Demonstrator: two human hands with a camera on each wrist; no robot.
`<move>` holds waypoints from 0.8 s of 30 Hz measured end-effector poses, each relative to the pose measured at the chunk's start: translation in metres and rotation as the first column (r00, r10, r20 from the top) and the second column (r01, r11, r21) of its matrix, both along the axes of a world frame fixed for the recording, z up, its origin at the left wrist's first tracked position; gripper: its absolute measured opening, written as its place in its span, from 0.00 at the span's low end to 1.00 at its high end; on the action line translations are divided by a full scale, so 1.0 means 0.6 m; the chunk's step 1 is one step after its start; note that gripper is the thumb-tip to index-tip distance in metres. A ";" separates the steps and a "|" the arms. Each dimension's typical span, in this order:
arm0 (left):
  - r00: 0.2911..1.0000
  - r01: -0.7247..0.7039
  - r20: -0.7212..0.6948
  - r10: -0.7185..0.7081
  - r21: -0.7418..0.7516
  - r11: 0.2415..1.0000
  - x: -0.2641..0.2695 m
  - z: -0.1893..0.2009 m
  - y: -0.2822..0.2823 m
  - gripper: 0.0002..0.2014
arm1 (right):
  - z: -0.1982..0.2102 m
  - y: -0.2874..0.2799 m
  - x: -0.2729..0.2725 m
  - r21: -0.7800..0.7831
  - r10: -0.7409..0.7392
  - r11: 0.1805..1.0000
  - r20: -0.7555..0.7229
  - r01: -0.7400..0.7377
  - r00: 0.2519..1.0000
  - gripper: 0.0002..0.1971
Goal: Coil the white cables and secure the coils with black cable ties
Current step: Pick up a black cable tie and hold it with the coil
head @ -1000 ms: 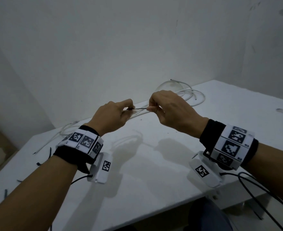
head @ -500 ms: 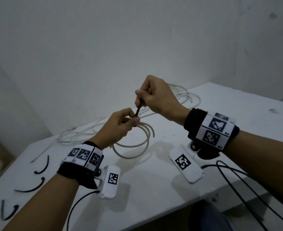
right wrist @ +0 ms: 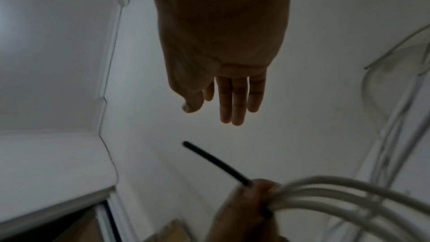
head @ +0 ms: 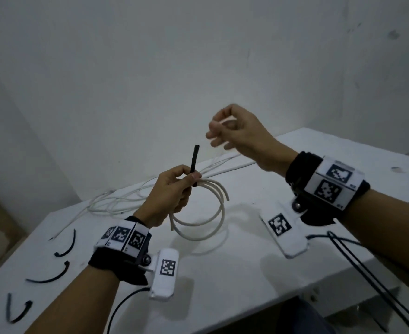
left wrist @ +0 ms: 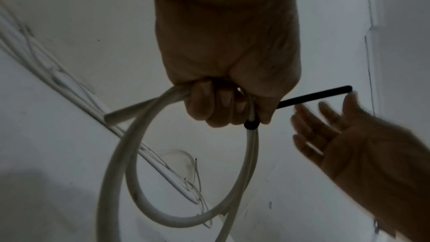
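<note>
My left hand [head: 174,189] grips a coil of white cable [head: 213,213] above the white table [head: 246,273], with a black cable tie [head: 195,162] wrapped round the coil at my thumb. The tie's free end sticks straight up from the fist. In the left wrist view the left hand [left wrist: 223,102] holds the white coil [left wrist: 130,172], and the black tie [left wrist: 314,97] juts out to the right. My right hand [head: 225,133] hovers up and to the right of the tie, fingers loose, holding nothing. From the right wrist view, the right hand's fingers [right wrist: 235,98] hang straight above the tie [right wrist: 216,163].
Loose white cables [head: 126,201] lie along the table's back edge by the wall. Several spare black ties [head: 51,276] lie on the table at the left. Black leads [head: 357,263] trail from my right wrist over the table's front edge.
My right hand has let go of the tie's end and lifted away up and to the right. The left hand still holds the coil, and the tie now stands upright.
</note>
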State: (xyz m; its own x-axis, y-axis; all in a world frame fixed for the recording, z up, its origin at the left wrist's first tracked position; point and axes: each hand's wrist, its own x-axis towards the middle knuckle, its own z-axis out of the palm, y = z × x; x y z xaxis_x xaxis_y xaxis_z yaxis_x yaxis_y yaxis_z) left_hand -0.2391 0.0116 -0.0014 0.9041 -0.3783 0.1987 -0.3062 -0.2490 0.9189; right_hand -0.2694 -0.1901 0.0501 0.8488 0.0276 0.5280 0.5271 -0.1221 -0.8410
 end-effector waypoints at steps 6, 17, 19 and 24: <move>0.984 -0.040 -0.178 0.012 -0.156 0.987 0.000 0.001 -0.005 0.09 | -0.105 0.013 0.013 -0.401 -0.069 0.916 -0.083 0.030 0.994 0.09; 0.968 -0.098 -0.244 0.067 -0.119 0.988 -0.010 0.006 -0.018 0.08 | -0.135 0.043 0.020 -0.324 -0.215 0.916 0.104 0.238 0.971 0.10; 0.968 -0.130 -0.227 0.108 -0.084 0.988 -0.012 0.007 -0.022 0.09 | -0.137 0.047 0.022 -0.303 -0.216 0.923 0.104 0.238 0.971 0.11; 0.951 -0.207 -0.289 0.111 -0.328 0.922 0.000 0.008 -0.017 0.05 | -0.145 0.035 0.019 -0.171 -0.051 0.985 -0.158 0.024 0.986 0.17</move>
